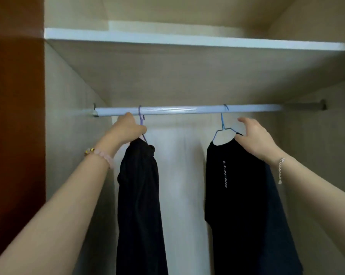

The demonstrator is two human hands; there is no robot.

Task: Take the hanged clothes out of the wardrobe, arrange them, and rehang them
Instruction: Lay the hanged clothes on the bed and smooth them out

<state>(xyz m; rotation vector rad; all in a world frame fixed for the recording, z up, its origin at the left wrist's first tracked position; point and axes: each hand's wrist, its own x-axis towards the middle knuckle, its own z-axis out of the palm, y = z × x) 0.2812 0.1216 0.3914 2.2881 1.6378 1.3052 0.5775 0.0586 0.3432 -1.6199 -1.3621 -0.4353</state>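
Two dark garments hang from a pale metal rail (167, 111) inside the wardrobe. On the left, a black garment (140, 205) hangs bunched on a purple hanger (141, 118); my left hand (127, 129) is closed around that hanger just below its hook. On the right, a black T-shirt with white lettering (235, 195) hangs on a blue wire hanger (223, 126). My right hand (253, 137) rests with spread fingers on the shirt's right shoulder, over the hanger's arm.
A shelf (187, 41) runs above the rail. The wardrobe's beige side walls (68, 135) stand left and right, and a pale back panel shows between the garments. A reddish-brown door panel (14, 116) fills the far left.
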